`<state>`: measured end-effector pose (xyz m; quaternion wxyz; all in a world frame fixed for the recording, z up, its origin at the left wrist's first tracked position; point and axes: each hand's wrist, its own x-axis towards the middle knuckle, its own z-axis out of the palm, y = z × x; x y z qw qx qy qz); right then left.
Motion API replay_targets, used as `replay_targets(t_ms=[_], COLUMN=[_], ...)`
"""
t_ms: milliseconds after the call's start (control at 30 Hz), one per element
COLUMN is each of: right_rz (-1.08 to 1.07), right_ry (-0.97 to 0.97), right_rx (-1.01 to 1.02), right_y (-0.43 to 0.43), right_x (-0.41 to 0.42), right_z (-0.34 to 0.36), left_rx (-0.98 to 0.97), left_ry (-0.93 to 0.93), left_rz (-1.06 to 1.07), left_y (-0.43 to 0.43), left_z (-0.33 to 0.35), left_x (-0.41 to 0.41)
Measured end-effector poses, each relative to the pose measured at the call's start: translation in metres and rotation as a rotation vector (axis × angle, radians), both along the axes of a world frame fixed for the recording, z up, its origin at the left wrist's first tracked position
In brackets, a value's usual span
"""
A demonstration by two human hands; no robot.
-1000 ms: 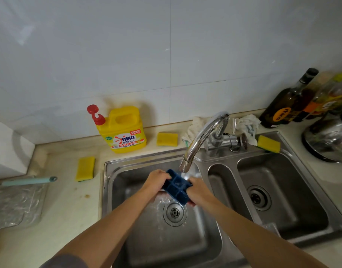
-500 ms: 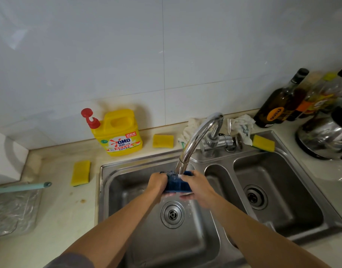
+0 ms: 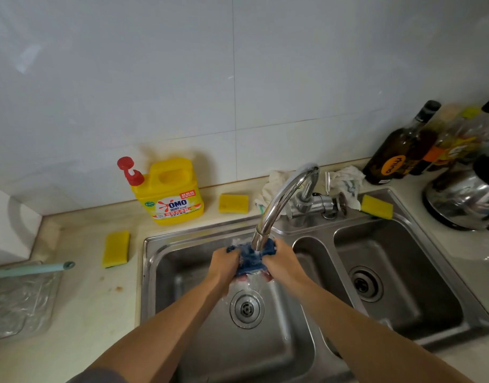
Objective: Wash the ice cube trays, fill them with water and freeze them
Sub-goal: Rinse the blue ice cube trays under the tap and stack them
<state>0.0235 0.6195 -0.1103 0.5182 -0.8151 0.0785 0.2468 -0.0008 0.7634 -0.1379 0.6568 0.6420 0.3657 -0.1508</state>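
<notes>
Stainless steel sink [image 3: 147, 272] gleamed below; my left hand [image 3: 224, 265] and right hand [image 3: 282, 263] curled round opposite ends of the blue ice cube tray [image 3: 248, 261], between them under the curved chrome faucet [image 3: 282, 200].

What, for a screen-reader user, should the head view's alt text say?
A left hand and right hand grip a blue ice cube tray under water running from the tap, over the left basin of a steel double sink. A yellow detergent jug and a yellow sponge sit on the counter behind.
</notes>
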Motion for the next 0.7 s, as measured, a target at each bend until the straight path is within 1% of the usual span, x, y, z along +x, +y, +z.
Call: replay_targets(t_ms=[67,100,133,233,267,333,400,467,533,600,667,700], right_rz=[-0.021,-0.022,-0.019,-0.035,-0.079,-0.13,-0.032,0.038,0.077,0.138,0.166,0.172], right_ry=[0.039,0.052,0.061,0.083,0.11,0.119,0.037,-0.013,-0.019,-0.023,-0.005,0.016], right_rx=[0.008,0.004,0.002,0.018,0.027,-0.007,0.003,0.02,-0.037,-0.077,-0.082,-0.057], right_y=[0.001,0.0,-0.002,-0.009,-0.009,-0.008,-0.004,0.0,0.0,-0.002,-0.002,-0.002], right_x=[0.0,0.0,0.0,0.001,0.003,0.008,0.009,0.007,0.007,0.006,0.003,0.001], right_z=[-0.004,-0.006,-0.007,-0.009,-0.009,-0.006,-0.002,0.002,0.002,0.0,-0.003,-0.004], left_rx=[0.073,0.073,0.044,-0.124,-0.133,-0.058,0.039,0.045,0.023,0.074,0.134,0.127], left_ry=[-0.036,-0.05,-0.056,-0.069,-0.074,-0.114,-0.165,-0.183,-0.155,-0.134,-0.146,-0.148], left_rz=[0.015,0.0,-0.02,-0.087,-0.106,-0.13,-0.14,-0.165,-0.198,-0.196,-0.152,-0.099], left_y=[-0.002,-0.003,-0.003,-0.003,-0.004,-0.005,-0.003,0.002,0.005,0.005,0.004,0.004], left_z=[-0.001,0.001,0.003,0.001,0.0,-0.004,-0.006,-0.007,-0.007,-0.006,-0.006,-0.006], left_x=[0.002,0.003,0.003,-0.002,-0.004,-0.005,-0.004,-0.003,-0.003,-0.003,-0.003,-0.003])
